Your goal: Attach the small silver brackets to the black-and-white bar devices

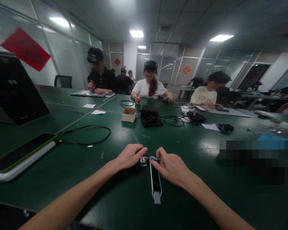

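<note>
My left hand [132, 156] is closed, thumb and fingers pinched at the left side of a small silver metal part [143, 161] with holes. Just right of it lies a long, slim black object with a white frame [155, 179] and a grey end toward me. My right hand [174, 166] is closed too, its thumb pressing near the far end of that slim object. A thin metal piece shows between the right thumb and index finger, joining toward the silver part; its kind is too small to make out. Both hands rest low over the green table.
The green table [124, 198] carries a small cardboard box [129, 115], a black device on a stand [150, 116] and a looped black cable [96, 142]. At left are a phone [21, 151] on a white slab and a black computer [14, 89]. Several people sit across.
</note>
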The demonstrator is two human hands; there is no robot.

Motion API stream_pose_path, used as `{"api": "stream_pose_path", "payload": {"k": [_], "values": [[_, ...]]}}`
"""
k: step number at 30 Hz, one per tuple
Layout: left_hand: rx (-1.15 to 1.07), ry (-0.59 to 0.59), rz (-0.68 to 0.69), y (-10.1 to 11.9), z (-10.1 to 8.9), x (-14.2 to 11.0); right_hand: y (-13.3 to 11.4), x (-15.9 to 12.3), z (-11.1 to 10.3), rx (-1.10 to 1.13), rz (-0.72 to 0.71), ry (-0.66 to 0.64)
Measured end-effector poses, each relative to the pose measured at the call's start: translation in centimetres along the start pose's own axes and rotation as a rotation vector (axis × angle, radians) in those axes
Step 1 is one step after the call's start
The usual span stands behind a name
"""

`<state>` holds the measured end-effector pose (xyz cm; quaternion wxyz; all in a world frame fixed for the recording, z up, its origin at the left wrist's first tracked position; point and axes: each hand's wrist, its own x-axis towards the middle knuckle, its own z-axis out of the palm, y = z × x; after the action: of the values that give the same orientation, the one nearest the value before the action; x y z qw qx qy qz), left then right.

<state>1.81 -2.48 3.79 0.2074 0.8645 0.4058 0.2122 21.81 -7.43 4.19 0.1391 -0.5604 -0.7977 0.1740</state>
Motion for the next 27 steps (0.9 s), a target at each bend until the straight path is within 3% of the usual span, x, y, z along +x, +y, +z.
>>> {"api": "stream_pose_path", "payload": {"k": [7, 16, 22, 27], "values": [[0.1, -0.062, 0.013, -0.3, 0.3, 0.1, -1.6, -0.2, 1.3, -0.052, 0.107, -0.062], [-0.06, 0.118, 0.002, -0.4, -0.3, 0.0, -0.7, 0.2, 1.4, 0.052, 0.159, 0.012], [-0.021, 0.076, -0.022, -1.5, -0.1, 0.1, 4.3, 1.9, -1.2, -0.086, 0.277, 0.202], [0.026, 0.032, -0.016, -2.1, 0.6, 0.3, 11.2, 2.9, -3.1, -0.299, 0.55, 0.335]]}}
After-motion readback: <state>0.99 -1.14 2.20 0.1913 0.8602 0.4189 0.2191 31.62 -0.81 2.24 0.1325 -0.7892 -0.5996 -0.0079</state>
